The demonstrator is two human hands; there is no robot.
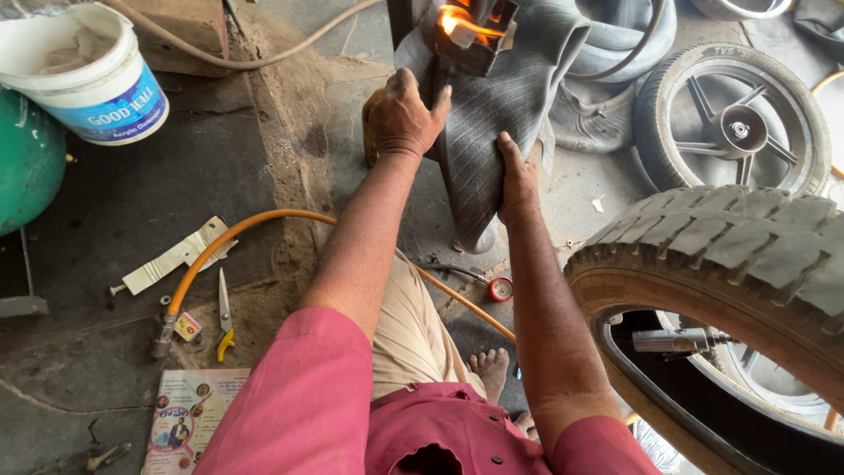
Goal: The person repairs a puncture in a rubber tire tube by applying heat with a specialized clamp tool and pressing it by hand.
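Seen from the head camera, both hands work on a grey ribbed rubber tube (492, 114) that hangs folded over a small burning press (470, 31) at the far middle of the scene, where an orange flame shows. The left hand (404, 114) lies on the tube's left edge with fingers curled around it, seemingly gripping the rubber, though the fingertips are hidden behind the fold. The right hand (519, 180) presses flat against the tube's near right side, thumb and fingers spread rather than closed. The two hands are apart, with the rubber between them.

On the floor to the left lies an orange hose (237, 233) ending in a metal fitting, with a pair of scissors with yellow handles (224, 317) just beside it and a pale strip of folded material (176, 257) nearby. A white plastic bucket (83, 75) stands at the far left, touching a green tank (26, 158). At the near right rises a large treaded tyre (730, 255), and beyond it, far right, lies a smaller wheel with spokes (730, 119). The person's bare foot (490, 368) rests on the floor near the middle.
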